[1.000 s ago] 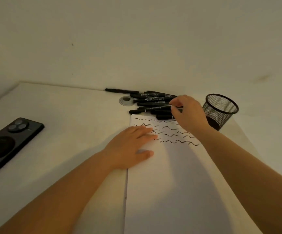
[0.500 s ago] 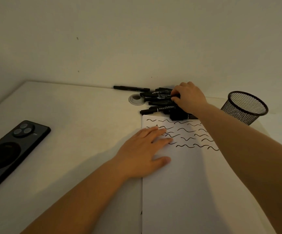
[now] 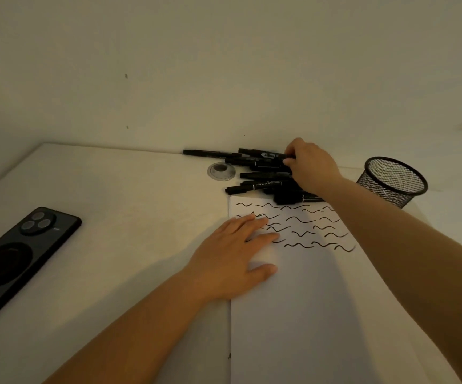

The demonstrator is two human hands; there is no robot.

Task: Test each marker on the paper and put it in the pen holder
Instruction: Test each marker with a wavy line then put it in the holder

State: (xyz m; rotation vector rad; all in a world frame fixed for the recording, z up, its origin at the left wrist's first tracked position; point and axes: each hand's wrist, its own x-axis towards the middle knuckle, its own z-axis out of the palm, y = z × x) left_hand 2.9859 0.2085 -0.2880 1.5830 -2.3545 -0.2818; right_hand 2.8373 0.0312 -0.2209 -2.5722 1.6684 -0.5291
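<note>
Right hand [image 3: 311,167] has reached farther back into the pile.
Its fingers pinch a black marker [image 3: 263,154]; left hand [image 3: 234,256] (fingers flat) presses the white paper sheet [image 3: 307,314].

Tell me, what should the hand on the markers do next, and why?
Probably lift out the top marker. The right hand already pinches its end on the pile, the left hand lies flat on the paper, and nothing shows inside the pen holder.
</note>
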